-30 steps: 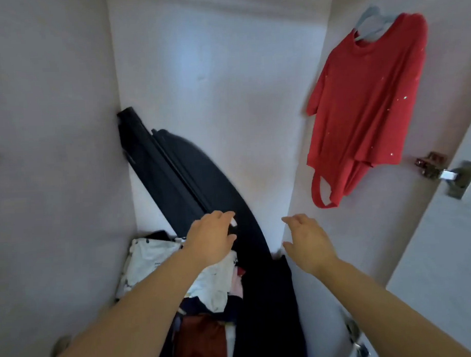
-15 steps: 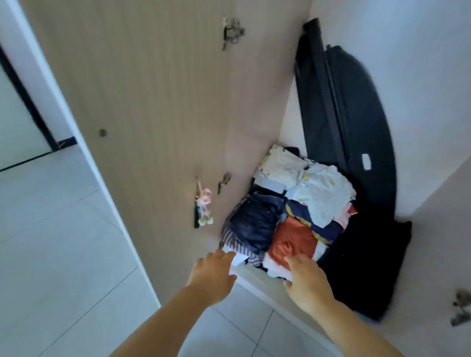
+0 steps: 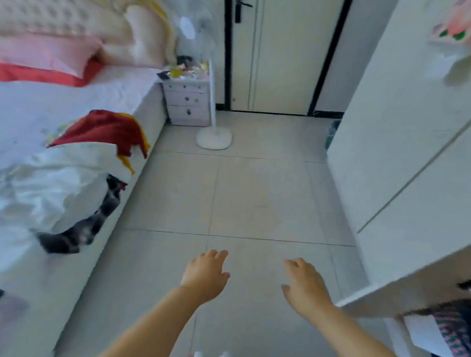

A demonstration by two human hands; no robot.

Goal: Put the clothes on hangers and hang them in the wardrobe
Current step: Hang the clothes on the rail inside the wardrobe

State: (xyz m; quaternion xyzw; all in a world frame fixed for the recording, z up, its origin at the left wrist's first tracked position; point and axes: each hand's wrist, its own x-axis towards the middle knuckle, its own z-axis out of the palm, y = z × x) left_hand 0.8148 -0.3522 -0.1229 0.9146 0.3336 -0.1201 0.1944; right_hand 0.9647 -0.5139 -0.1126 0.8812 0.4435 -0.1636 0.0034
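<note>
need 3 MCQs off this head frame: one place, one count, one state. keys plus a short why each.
1. Where does the red garment lie?
A. on the floor
B. on the bed
C. on a chair

2. How many drawers does the nightstand show?
A. one
B. three
C. six

3. What state are the left hand and the right hand in?
A. both open, holding nothing
B. left holds a hanger
C. both hold a shirt

Key:
1 B, it is draped on the mattress near the edge.
2 B, three stacked drawer fronts with knobs show.
3 A, the fingers of both are relaxed and spread, with nothing in them.
</note>
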